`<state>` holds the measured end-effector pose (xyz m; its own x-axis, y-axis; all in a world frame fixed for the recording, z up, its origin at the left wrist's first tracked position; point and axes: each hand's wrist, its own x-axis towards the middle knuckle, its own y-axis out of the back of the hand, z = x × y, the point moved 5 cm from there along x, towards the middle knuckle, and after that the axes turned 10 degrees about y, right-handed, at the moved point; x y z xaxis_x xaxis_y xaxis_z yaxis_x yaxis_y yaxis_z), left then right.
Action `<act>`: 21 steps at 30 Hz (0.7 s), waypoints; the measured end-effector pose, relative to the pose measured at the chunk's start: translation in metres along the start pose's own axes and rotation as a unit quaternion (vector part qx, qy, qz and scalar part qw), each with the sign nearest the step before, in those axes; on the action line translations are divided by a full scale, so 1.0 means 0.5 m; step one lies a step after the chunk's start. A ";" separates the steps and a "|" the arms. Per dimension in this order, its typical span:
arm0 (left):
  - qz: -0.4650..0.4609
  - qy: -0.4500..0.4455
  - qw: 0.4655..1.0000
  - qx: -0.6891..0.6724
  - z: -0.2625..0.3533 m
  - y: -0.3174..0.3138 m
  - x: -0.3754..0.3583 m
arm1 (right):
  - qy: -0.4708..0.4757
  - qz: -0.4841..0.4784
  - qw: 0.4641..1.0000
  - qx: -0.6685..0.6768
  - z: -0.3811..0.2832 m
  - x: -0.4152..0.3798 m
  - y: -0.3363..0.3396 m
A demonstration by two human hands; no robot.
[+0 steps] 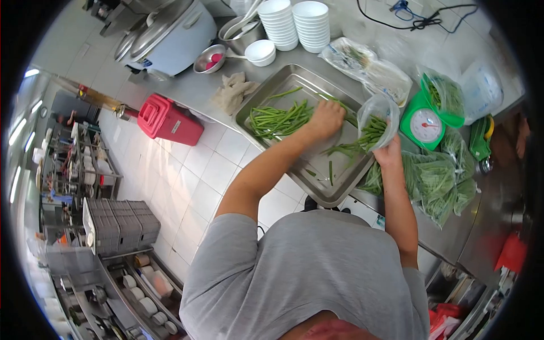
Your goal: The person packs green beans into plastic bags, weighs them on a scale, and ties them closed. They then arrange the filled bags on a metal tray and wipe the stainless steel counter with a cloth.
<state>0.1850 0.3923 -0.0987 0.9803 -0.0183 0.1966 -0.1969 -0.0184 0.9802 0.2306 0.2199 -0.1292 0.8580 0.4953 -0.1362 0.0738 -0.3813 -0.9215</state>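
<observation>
A large metal tray [292,73] holds a pile of cut green beans [280,120] on its left side and loose pieces elsewhere. Over the tray's middle, my left hand [327,119] has its fingers curled together beside some beans; what they hold, if anything, is hidden. My right hand [389,152] grips a clear plastic bag [381,107] from below at the tray's right side. Green beans [371,133] fill the bag's mouth, which tilts toward the tray, and more lie just below it.
A green scale [425,126] carries bagged beans, with more bags of beans [433,178] below it. Behind the tray stand stacked white bowls [311,27], a metal bowl [209,59] and a large cooker [170,37]. A red bin [170,122] stands on the floor at left.
</observation>
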 end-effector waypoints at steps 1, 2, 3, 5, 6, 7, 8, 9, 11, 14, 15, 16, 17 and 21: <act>-0.003 -0.007 1.000 -0.011 0.010 0.000 -0.002 | -0.001 -0.016 1.000 0.000 -0.001 0.000 0.002; 0.010 0.005 0.998 -0.054 0.005 0.005 -0.003 | -0.002 -0.030 1.000 0.000 -0.001 0.001 0.005; 0.023 0.014 0.995 -0.097 -0.002 0.009 0.000 | -0.013 -0.022 1.000 0.002 -0.002 0.001 0.004; 0.008 0.046 0.977 -0.208 -0.027 0.050 0.015 | -0.015 -0.059 0.998 0.017 -0.002 -0.003 -0.011; -0.023 0.067 0.959 -0.274 -0.056 0.102 0.019 | -0.013 -0.074 0.997 0.026 -0.003 -0.008 -0.014; 0.016 0.053 0.956 -0.287 -0.086 0.139 0.016 | -0.019 -0.071 0.997 0.034 -0.002 -0.008 -0.008; 0.055 0.038 0.952 -0.299 -0.119 0.172 0.009 | -0.024 -0.068 0.996 0.043 0.000 -0.002 -0.001; 0.008 0.062 0.954 -0.294 -0.156 0.190 0.002 | -0.029 -0.067 0.996 0.051 0.000 0.001 0.005; -0.042 0.063 0.968 -0.240 -0.226 0.187 -0.034 | -0.023 -0.051 0.997 0.059 0.000 0.001 0.007; -0.050 0.040 0.996 -0.057 -0.265 0.119 -0.137 | -0.022 -0.043 0.997 0.064 0.003 0.005 0.013; -0.047 0.036 0.998 -0.006 -0.261 0.104 -0.172 | -0.022 -0.042 0.997 0.063 0.002 0.007 0.016; -0.038 0.032 0.999 0.007 -0.256 0.092 -0.193 | -0.023 -0.047 0.997 0.061 0.002 0.008 0.016; -0.029 0.028 0.999 0.020 -0.255 0.080 -0.207 | -0.024 -0.051 0.997 0.059 0.003 0.010 0.017; -0.084 0.076 0.992 0.053 -0.258 0.034 -0.214 | -0.035 -0.073 0.997 -0.012 0.021 -0.002 -0.032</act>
<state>0.0784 0.5229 -0.1002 0.9887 0.1447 0.0396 -0.0233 -0.1129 0.9933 0.2231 0.2335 -0.1181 0.7994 0.6002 -0.0267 0.2085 -0.3187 -0.9246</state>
